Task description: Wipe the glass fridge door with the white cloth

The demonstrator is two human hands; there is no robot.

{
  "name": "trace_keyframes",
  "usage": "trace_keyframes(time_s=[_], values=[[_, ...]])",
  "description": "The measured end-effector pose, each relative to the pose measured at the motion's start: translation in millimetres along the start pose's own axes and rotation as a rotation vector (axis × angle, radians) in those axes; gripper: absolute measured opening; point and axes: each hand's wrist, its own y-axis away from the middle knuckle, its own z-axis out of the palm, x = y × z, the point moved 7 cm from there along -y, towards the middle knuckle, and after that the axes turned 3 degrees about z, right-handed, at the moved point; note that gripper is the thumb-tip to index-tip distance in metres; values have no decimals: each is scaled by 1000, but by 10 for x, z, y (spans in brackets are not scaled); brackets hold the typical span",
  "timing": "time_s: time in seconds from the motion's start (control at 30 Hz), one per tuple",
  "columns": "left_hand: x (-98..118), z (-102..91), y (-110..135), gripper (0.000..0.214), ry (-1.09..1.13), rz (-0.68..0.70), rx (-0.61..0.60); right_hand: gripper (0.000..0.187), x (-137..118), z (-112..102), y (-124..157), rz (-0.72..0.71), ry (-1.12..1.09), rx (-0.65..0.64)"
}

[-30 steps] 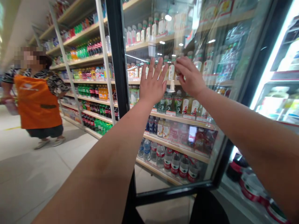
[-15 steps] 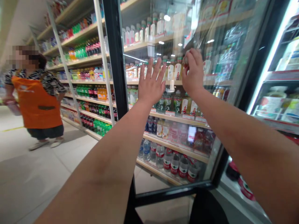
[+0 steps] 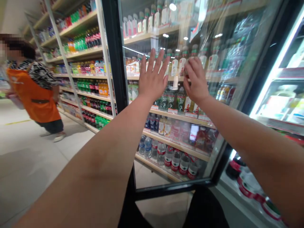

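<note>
The left hand (image 3: 152, 79) spreads wide over the black-framed clear glass door (image 3: 175, 103), within its edges; the right hand (image 3: 196, 80) curls, contents unclear; pale tiled floor (image 3: 45, 158) stretches leftward.

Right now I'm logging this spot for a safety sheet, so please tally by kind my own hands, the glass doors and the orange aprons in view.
Own hands: 2, the left hand and the right hand
Glass door: 1
Orange apron: 1
Total: 4
</note>
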Motion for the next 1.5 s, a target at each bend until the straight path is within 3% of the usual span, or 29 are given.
trace_keyframes(time_s=[0.07, 0.17, 0.23, 0.37, 0.53, 0.6, 0.77, 0.93, 1.13, 1.33, 1.5], values=[[-1, 6, -1, 94, -29, 11, 0, 50, 90, 44, -97, 40, -13, 8], [-25, 49, -10, 114, -137, 22, -22, 54, 261, 84, -250, 204, -17, 125], [-35, 63, -15, 122, -192, 32, -21, 57, 175, 146, -283, 225, -38, 151], [-31, 55, -4, 130, -231, 54, -4, 58, -130, 332, -352, 92, -132, -43], [-41, 77, -3, 116, -158, 27, -30, 63, 222, 246, -624, 256, -79, 88], [-32, 80, -12, 113, -145, 11, -50, 63, 239, 247, -622, 290, -49, 112], [22, 31, 2, 127, -222, 28, -56, 58, 42, 288, -570, 113, -74, 27], [-17, 37, 38, 118, -214, 9, -40, 59, 373, 184, -841, 304, -51, 182], [-20, 85, 5, 113, -80, 44, -2, 56, -72, 309, -824, 97, -30, -36], [-57, 105, -6, 125, -146, 10, -12, 62, 87, 99, -770, 292, 21, -19], [-9, 40, 8, 135, -227, 30, -21, 49, -104, 89, -570, 94, -68, -88]])
